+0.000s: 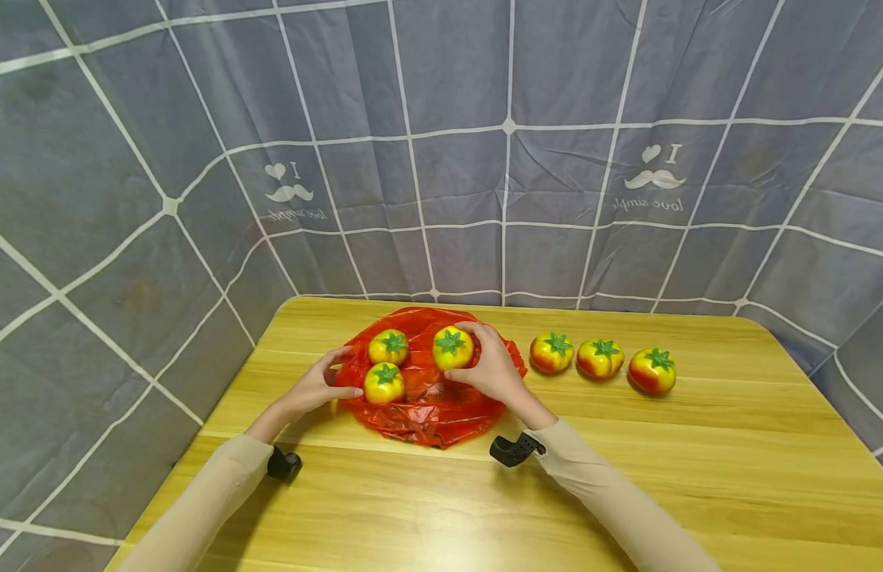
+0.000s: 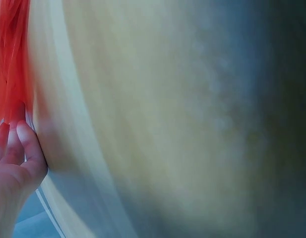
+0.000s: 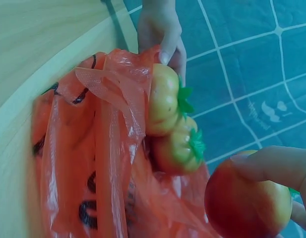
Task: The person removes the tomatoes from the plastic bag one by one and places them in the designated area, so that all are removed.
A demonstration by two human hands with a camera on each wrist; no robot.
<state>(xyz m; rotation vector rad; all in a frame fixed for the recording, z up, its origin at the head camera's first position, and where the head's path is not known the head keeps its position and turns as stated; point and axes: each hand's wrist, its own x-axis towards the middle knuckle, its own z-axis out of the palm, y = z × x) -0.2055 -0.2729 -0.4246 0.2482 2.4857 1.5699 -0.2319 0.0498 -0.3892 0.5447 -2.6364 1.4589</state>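
Note:
A red plastic bag (image 1: 430, 413) lies spread on the wooden table, with two yellow tomatoes, a rear one (image 1: 388, 347) and a front one (image 1: 384, 384), on its left part. They look glossy and carry green leafy tops. At the bag's left edge, my left hand (image 1: 316, 387) holds the plastic between thumb and fingers, the thumb tip right beside the front tomato. My right hand (image 1: 493, 367) grips a third tomato (image 1: 452, 349) over the right part of the bag. Its reddish underside faces the right wrist camera, where my thumb (image 3: 272, 163) lies across it.
Three more red-and-yellow tomatoes stand in a row right of the bag: a near one (image 1: 552, 353), a middle one (image 1: 599, 359) and a far-right one (image 1: 652, 371). A grey curtain (image 1: 456, 183) with white lines hangs behind and left of the table (image 1: 413, 508).

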